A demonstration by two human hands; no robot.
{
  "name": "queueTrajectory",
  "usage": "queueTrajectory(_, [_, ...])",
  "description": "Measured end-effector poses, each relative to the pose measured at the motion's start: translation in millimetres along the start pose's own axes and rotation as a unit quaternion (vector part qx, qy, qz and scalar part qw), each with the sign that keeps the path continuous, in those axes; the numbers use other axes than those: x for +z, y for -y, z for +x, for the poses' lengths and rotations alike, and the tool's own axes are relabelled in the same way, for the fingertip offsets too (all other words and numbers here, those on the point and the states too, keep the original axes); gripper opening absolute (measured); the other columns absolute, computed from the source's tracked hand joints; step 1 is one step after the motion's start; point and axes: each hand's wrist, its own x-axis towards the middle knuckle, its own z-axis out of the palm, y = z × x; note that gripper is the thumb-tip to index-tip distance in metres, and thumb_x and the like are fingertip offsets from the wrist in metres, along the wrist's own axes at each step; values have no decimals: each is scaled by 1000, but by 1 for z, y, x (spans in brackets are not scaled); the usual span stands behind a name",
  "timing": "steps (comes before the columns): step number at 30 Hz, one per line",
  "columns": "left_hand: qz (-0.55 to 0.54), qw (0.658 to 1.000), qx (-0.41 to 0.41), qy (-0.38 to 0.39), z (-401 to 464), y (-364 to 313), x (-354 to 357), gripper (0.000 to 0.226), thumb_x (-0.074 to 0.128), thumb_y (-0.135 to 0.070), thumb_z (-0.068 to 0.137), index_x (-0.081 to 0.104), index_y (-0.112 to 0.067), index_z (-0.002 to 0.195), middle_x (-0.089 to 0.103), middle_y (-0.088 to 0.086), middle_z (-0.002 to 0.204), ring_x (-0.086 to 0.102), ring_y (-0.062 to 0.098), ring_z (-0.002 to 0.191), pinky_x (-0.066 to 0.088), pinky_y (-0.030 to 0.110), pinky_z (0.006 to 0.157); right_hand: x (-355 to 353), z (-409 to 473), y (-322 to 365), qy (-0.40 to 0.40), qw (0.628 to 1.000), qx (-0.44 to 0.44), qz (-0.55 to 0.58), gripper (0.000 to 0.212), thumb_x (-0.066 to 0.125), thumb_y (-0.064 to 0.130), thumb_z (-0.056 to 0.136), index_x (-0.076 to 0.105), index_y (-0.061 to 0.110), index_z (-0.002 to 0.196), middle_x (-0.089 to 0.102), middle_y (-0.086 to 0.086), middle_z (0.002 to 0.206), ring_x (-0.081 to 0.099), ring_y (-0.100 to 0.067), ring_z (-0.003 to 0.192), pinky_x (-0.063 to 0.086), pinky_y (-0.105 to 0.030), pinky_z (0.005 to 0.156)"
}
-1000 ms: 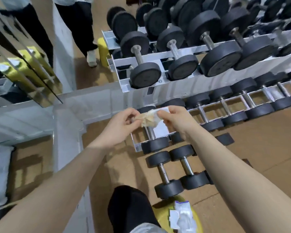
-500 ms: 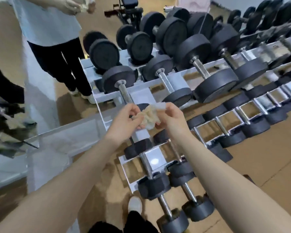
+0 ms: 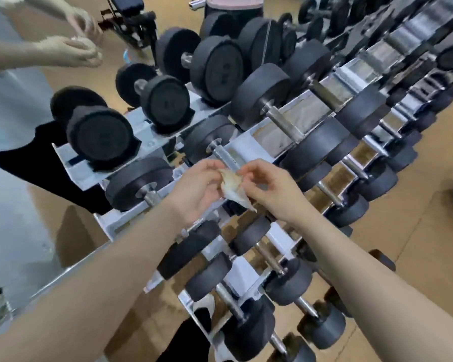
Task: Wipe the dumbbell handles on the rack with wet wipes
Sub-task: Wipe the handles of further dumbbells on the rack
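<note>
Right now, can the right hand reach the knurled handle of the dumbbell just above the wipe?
Probably yes. The right hand pinches the wipe together with the left hand, and the knurled handle lies just beyond the fingertips, with nothing between them. The left hand would likely have to let go first.

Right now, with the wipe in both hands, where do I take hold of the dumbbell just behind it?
Probably the knurled steel handle between the dumbbell's heads, from above: it is the only narrow part and lies bare beyond the wipe.

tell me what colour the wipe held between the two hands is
In the head view, the wipe is off-white with tan-brown staining, pinched between the left hand and right hand.
</note>
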Motion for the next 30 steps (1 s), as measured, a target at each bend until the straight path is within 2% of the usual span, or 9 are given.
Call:
queueTrajectory(3, [-7, 995, -22, 97, 24, -16, -8, 17, 41, 3, 91, 55, 0, 101, 62, 16, 99, 63, 23, 94, 52, 30, 87, -2, 27, -2, -72, 996, 43, -39, 18, 61, 7, 86, 57, 24, 90, 59, 1, 77, 50, -5, 65, 43, -19, 66])
queueTrajectory(7, [175, 980, 3, 93, 56, -25, -19, 19, 60, -8, 88, 58, -7, 106, 63, 17, 110, 63, 23, 103, 51, 28, 92, 1, 62, -6, -133, 984, 116, 13, 11, 55, 10, 90, 62, 18, 88, 61, 13, 82, 52, 5, 70, 41, -9, 67])
queueTrajectory(12, [170, 983, -24, 58, 83, -32, -25, 6, 55, -15, 92, 60, -11, 89, 67, 11, 92, 65, 18, 84, 54, 26, 75, 1, 76, -15, -94, 977, 165, 97, 19, 52, 2, 90, 69, 10, 86, 68, -9, 84, 59, -15, 73, 50, -31, 71])
queueTrajectory(15, [156, 984, -62, 51, 91, -34, -26, 9, 54, -12, 92, 58, -11, 84, 65, 12, 87, 63, 17, 72, 52, 27, 70, -2, 83, -16, -79, 926, 276, 247, 31, 42, -9, 86, 66, 8, 76, 62, -3, 63, 55, -16, 63, 50, -32, 67])
queueTrajectory(17, [213, 975, -59, 30, 97, -32, -26, 12, 54, -10, 90, 56, -12, 78, 62, 11, 81, 59, 17, 64, 50, 25, 64, -6, 90, -19, -92, 895, 336, 277, 31, 37, -6, 85, 64, 6, 74, 58, -3, 68, 52, -17, 66, 49, -31, 72])
queueTrajectory(21, [312, 949, -32, 12, 106, -30, -25, 10, 55, -12, 88, 58, -11, 78, 63, 15, 79, 55, 18, 65, 48, 30, 65, -15, 100, -23, -42, 923, 319, 210, 23, 52, 28, 94, 66, 10, 94, 62, -4, 92, 58, -15, 89, 46, -26, 85])
queueTrajectory(24, [338, 940, -34, 15, 109, -30, -24, 16, 56, -19, 88, 62, -5, 89, 65, 16, 83, 57, 18, 67, 48, 31, 67, -14, 102, -19, 77, 959, 236, 139, 16, 64, 25, 87, 70, 14, 96, 71, -2, 91, 65, -13, 87, 49, -23, 85])
queueTrajectory(26, [334, 942, -36, 14, 110, -30, -23, 14, 55, -17, 88, 63, -6, 88, 62, 12, 80, 55, 17, 69, 46, 30, 67, -10, 102, -19, 68, 965, 227, 115, 8, 67, 16, 85, 70, 14, 91, 69, -2, 82, 61, -10, 75, 48, -20, 75])
queueTrajectory(30, [264, 961, -65, 48, 111, -30, -24, 17, 48, -5, 89, 62, -11, 83, 62, 10, 80, 59, 22, 82, 49, 34, 82, -11, 105, -32, 73, 921, 315, 218, 4, 63, 5, 85, 66, 6, 87, 64, -11, 82, 57, -19, 76, 47, -29, 73])
